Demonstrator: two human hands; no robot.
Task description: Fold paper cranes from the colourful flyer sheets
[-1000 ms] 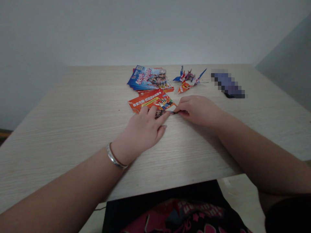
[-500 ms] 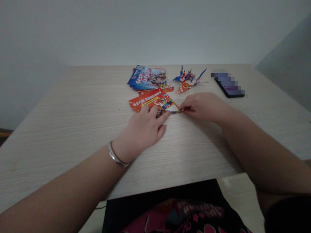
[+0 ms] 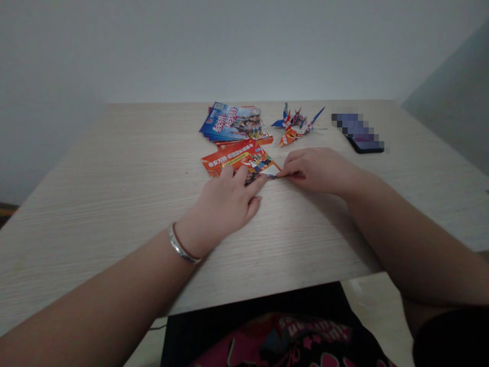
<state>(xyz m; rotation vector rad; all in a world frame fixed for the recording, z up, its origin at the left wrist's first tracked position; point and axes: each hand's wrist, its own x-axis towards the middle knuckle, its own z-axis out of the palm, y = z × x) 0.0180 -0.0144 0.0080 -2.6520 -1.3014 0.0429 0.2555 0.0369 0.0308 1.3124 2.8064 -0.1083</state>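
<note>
An orange printed flyer (image 3: 237, 155) lies on the table, its near edge folded over in a narrow strip. My left hand (image 3: 231, 201) rests on that near edge with its fingers spread, pressing the paper down. At the flyer's right corner, my right hand (image 3: 311, 169) has thumb and fingers pinched on the folded edge. The fingertips partly cover the fold. Just behind the flyer is a stack of blue and orange flyers (image 3: 235, 123). Folded paper cranes (image 3: 292, 130) stand to the right of the stack.
A dark phone (image 3: 361, 135), its screen partly pixelated, lies at the right rear of the pale wooden table (image 3: 114, 204). A wall rises behind the table's far edge. Patterned clothing (image 3: 298, 341) shows below the near edge.
My right fingertips have slid slightly left along the flyer's folded edge. My left hand stays in place on the paper.
</note>
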